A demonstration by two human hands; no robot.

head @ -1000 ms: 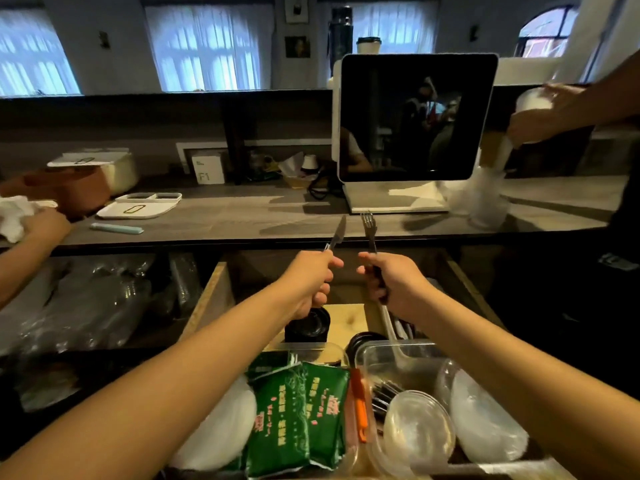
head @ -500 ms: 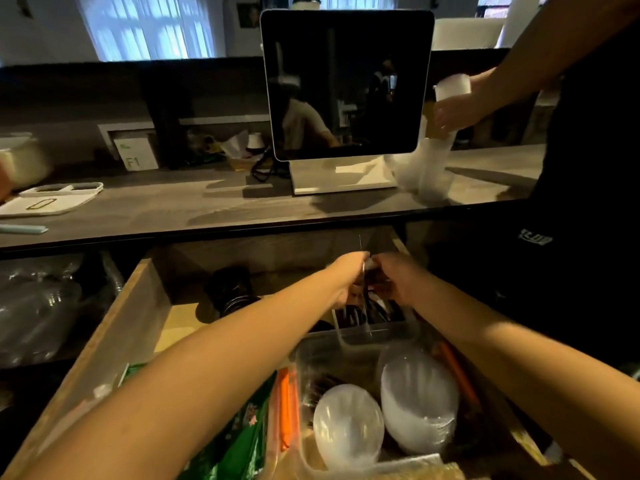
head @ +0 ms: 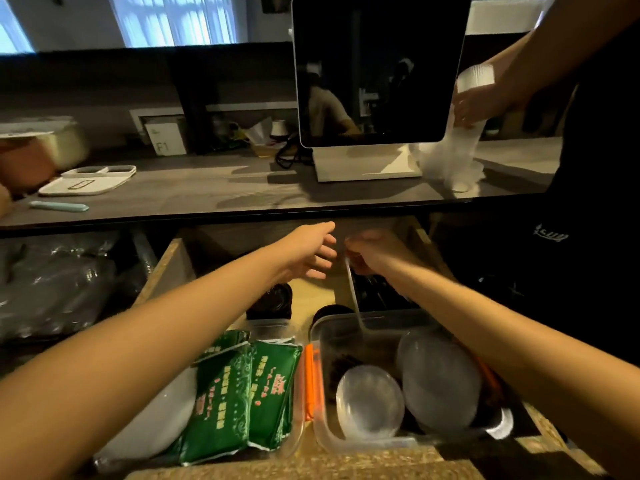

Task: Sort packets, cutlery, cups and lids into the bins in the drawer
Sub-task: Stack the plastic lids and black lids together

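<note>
- The right hand (head: 372,252), at frame centre, is pinching the top of a clear plastic utensil (head: 354,299) that is hanging down over the dark cutlery bin (head: 381,296) in the drawer (head: 173,268).
- She should probably be lowering it straight in among the other cutlery before letting go.
- The left hand (head: 311,252) is hovering just beside it, fingers loose and holding nothing.
- Both forearms are reaching forward under the counter (head: 242,188).

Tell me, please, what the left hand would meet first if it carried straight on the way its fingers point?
Probably the right hand: the left hand points its open fingers rightward at it across a small gap, though depth is unclear.
</note>
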